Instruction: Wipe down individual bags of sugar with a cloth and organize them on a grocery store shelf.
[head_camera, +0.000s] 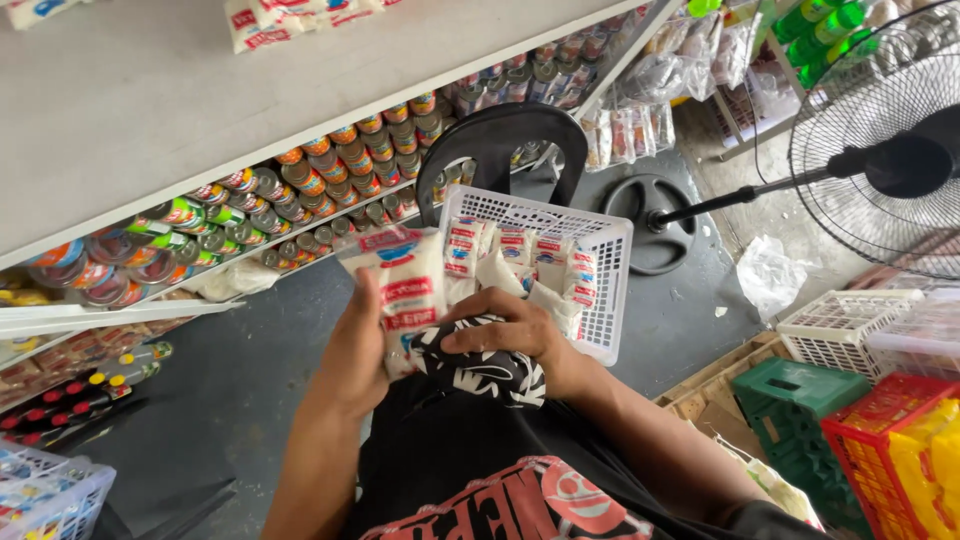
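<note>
Wiping a white sachet packet (405, 290) with a black-and-white patterned cloth (485, 370) looks like the step in hand, judged from the head view. Left hand (355, 355) grasps the packet from below, just in front of the white plastic basket (600, 290). Right hand (510, 335) is clenched over the cloth, pressed against the packet's lower edge. More identical packets (520, 255) fill the basket, which sits on a black plastic chair (500, 135). Left of the basket: shelves of tinned cans (300, 190). Right of the basket: a pedestal fan (880, 150) lying tilted, with white, green and red crates (830, 400) near it. Next move would likely call for keeping the packet steady while the cloth passes over it.
</note>
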